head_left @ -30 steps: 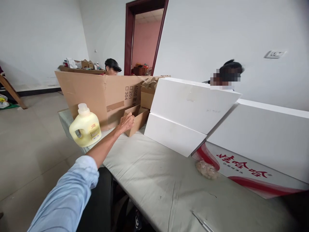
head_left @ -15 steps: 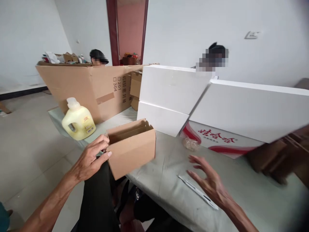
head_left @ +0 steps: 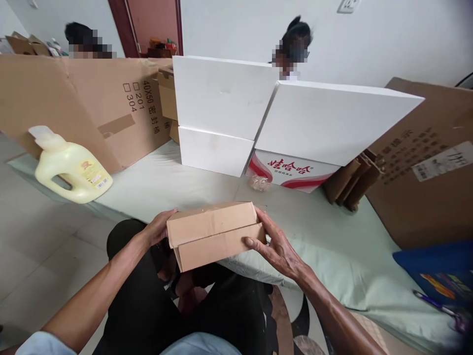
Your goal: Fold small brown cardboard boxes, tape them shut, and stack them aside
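A small brown cardboard box (head_left: pixel 212 224) is held between both hands at the table's near edge, above my lap. My left hand (head_left: pixel 160 228) grips its left end, with the fingers partly hidden behind the cardboard. At the right end, my right hand (head_left: pixel 275 246) has its thumb on the near side and its fingers around the back corner. A dark gap runs along the near side between two cardboard panels. The top panel looks closed, and no opening into the box shows.
A yellow detergent jug (head_left: pixel 79 170) stands left, before a large carton (head_left: pixel 88 108). White boxes (head_left: pixel 221 98) are stacked at the back on a red-and-white carton (head_left: pixel 295 172). Folded cardboard (head_left: pixel 351 180), a blue package (head_left: pixel 436 271) and a purple pen (head_left: pixel 436 301) lie right. Two people sit behind.
The box has turned from showing its open top to showing closed panels. My right hand has come left from over the table onto the box. The view has swung right and down.
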`<state>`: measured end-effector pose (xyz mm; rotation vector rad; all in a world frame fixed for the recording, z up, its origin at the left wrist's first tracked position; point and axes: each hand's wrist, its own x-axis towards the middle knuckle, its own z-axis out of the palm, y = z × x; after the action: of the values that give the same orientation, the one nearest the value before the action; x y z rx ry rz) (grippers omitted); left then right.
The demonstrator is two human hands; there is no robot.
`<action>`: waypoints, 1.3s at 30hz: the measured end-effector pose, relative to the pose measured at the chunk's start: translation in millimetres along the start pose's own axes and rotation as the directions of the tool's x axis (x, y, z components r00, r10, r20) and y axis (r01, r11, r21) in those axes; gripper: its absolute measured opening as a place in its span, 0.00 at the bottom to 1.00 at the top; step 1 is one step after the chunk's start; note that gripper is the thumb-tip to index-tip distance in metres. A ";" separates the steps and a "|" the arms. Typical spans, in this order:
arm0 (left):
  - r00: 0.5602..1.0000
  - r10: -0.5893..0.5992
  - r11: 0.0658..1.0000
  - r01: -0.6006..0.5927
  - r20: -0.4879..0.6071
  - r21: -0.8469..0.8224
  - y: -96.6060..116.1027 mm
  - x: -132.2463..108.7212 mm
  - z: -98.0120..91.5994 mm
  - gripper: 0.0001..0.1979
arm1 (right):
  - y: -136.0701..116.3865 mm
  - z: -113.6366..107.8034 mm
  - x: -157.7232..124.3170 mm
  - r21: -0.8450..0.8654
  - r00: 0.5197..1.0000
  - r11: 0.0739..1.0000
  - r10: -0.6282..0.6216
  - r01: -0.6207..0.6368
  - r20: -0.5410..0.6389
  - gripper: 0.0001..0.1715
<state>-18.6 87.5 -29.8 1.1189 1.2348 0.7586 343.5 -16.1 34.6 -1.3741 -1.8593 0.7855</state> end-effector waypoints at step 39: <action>0.787 0.582 0.813 -0.551 -0.207 0.191 15.6 -62.6 13.9 0.11 | -3.1 -53.0 29.1 -0.265 0.994 0.962 -0.088 0.066 -0.068 0.21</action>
<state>-16.6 31.6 5.1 1.5634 1.1686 1.3370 378.8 14.8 72.9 -1.4604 -1.9944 0.4492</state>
